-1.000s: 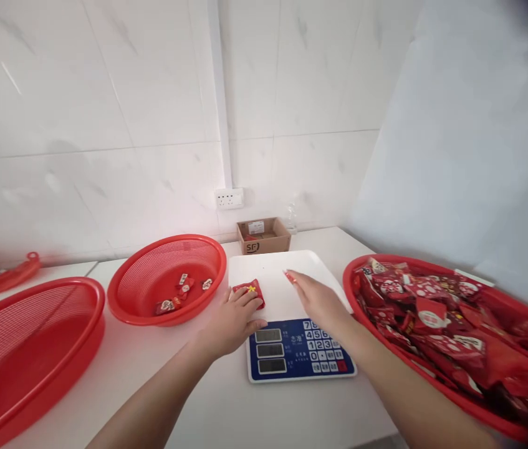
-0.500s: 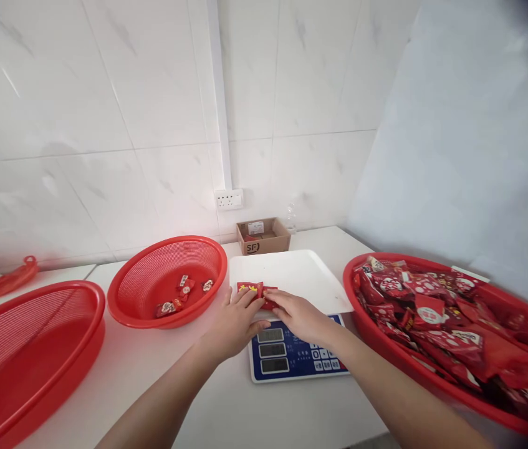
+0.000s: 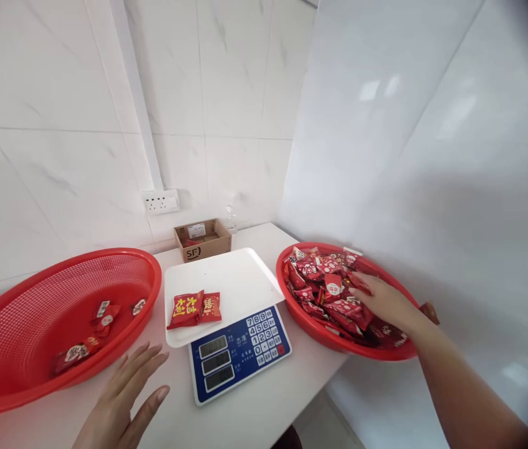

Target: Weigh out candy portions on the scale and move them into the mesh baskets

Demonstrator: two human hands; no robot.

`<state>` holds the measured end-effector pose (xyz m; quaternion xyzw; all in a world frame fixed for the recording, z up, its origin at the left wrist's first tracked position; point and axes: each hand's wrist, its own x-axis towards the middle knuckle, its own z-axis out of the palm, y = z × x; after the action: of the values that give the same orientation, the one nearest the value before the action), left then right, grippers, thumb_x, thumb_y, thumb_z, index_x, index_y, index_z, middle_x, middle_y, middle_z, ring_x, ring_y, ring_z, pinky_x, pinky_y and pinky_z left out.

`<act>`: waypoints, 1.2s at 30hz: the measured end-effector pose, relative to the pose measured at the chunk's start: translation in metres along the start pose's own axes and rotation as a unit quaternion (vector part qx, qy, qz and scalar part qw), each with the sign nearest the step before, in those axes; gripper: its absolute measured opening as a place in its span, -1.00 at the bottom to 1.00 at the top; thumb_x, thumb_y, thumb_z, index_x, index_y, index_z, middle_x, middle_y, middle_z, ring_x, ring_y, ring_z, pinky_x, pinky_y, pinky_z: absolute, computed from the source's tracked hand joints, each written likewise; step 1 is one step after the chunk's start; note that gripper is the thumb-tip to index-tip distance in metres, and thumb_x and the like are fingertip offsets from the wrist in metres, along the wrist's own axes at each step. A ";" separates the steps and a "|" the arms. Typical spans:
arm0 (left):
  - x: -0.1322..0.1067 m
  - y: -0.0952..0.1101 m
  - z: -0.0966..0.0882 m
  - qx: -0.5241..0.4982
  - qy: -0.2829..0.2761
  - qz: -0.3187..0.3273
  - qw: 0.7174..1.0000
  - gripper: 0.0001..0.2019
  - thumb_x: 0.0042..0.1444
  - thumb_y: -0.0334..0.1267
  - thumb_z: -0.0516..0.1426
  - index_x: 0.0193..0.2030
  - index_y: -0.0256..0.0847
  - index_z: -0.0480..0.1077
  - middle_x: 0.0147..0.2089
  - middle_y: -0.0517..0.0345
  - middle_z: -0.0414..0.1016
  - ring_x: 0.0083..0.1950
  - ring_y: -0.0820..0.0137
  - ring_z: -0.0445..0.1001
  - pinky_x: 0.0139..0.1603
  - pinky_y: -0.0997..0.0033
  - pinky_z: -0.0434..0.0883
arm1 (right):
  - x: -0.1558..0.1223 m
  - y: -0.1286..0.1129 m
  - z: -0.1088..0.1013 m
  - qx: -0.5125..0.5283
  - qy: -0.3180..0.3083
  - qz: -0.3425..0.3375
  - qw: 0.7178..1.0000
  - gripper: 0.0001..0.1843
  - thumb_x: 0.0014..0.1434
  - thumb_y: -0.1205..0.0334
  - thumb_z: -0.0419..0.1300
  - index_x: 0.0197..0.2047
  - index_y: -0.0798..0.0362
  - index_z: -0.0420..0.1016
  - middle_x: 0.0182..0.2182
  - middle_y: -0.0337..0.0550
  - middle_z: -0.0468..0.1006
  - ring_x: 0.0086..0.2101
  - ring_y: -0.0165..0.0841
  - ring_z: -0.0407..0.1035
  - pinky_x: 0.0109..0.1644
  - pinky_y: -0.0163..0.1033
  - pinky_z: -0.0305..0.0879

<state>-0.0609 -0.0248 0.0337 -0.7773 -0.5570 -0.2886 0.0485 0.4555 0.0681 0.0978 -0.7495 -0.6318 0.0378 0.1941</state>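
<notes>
My left hand [image 3: 126, 399] hovers over the white table, left of the scale's keypad, its fingers apart and holding nothing. On the right, my right hand [image 3: 383, 302] lies over the red snack packets [image 3: 338, 305] heaped in a red basket [image 3: 308, 327]. Its fingers stretch out across the packets, touching them, and the fingertips are partly hidden among the wrappers. Two red packets with yellow characters, a larger one [image 3: 186, 310] and a smaller one [image 3: 211, 307], rest side by side on the white pan [image 3: 240, 280] of a digital scale [image 3: 242, 355].
A large red mesh basket [image 3: 15, 305] at the left holds several small red packets [image 3: 107, 319]. Behind the scale sits a small cardboard box [image 3: 204, 240], with a clear plastic bottle [image 3: 230, 218] beside it. Tiled walls close off the back and right, with a socket [image 3: 161, 201] low on the back wall.
Both hands have left the packets on the scale pan. My right hand moved right into the full basket, my left hand drew back toward me. The view turned right.
</notes>
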 end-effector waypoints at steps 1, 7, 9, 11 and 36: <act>-0.001 -0.001 0.002 0.003 0.000 0.001 1.000 -0.60 0.20 0.08 0.02 0.10 0.04 0.41 0.15 0.09 0.47 0.18 0.08 0.41 -0.02 0.06 0.52 | 0.003 0.009 0.002 -0.003 -0.011 0.018 1.000 -0.44 0.16 0.04 0.06 0.17 0.13 0.37 0.16 0.09 0.38 0.13 -0.05 0.29 0.19 0.05 0.23; 0.002 0.008 0.004 0.006 0.010 0.070 0.997 -0.62 0.21 0.06 0.03 0.13 0.11 0.38 0.11 0.18 0.51 0.13 0.15 0.46 0.03 0.05 0.48 | 0.012 0.018 0.012 -0.004 -0.037 0.016 0.999 -0.41 0.13 0.03 0.10 0.19 0.09 0.34 0.12 0.02 0.43 0.07 -0.08 0.36 0.11 -0.01 0.29; 0.002 0.010 0.002 0.010 0.012 0.089 0.996 -0.61 0.21 0.05 0.04 0.15 0.14 0.35 0.10 0.21 0.52 0.12 0.16 0.48 0.02 0.05 0.49 | 0.010 0.012 0.012 -0.004 -0.028 0.001 1.000 -0.44 0.12 0.07 0.09 0.18 0.06 0.35 0.10 0.00 0.46 0.05 -0.09 0.38 0.09 -0.02 0.30; 0.000 0.009 0.002 0.013 0.009 0.090 0.996 -0.60 0.21 0.03 0.04 0.17 0.15 0.32 0.11 0.22 0.51 0.13 0.16 0.47 0.04 0.04 0.48 | 0.007 0.004 0.011 0.004 -0.021 -0.003 1.000 -0.47 0.14 0.04 0.08 0.15 0.03 0.38 0.07 -0.02 0.48 0.02 -0.10 0.40 0.06 -0.04 0.32; 0.002 0.014 0.000 -0.018 -0.018 0.079 0.997 -0.63 0.20 0.01 0.07 0.14 0.12 0.38 0.11 0.22 0.51 0.15 0.18 0.44 0.11 0.12 0.44 | -0.007 -0.048 0.008 0.049 -0.016 -0.111 0.993 -0.49 0.15 -0.01 0.06 0.13 -0.02 0.38 0.17 -0.04 0.36 0.16 -0.15 0.23 0.22 -0.01 0.16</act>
<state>-0.0478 -0.0289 0.0380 -0.8246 -0.4894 -0.2798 0.0474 0.4066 0.0693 0.1053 -0.6640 -0.7112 0.0588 0.2234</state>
